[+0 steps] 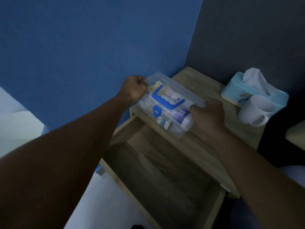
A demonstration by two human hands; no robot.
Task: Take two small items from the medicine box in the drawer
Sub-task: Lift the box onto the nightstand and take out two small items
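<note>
A clear plastic medicine box (166, 104) with a blue handle and blue latch rests on top of the wooden nightstand (206, 142), near its left front edge. Its lid is down, and small packets and bottles show through the plastic. My left hand (136, 88) grips the box's left end. My right hand (208, 111) holds its right end. Below, the wooden drawer (158, 176) stands pulled out, and its inside looks dark and bare.
A light blue tissue box (237, 91) with a white tissue sticking up sits at the nightstand's back right. A white mug (254, 111) stands in front of it. A blue wall lies to the left, a dark wall behind.
</note>
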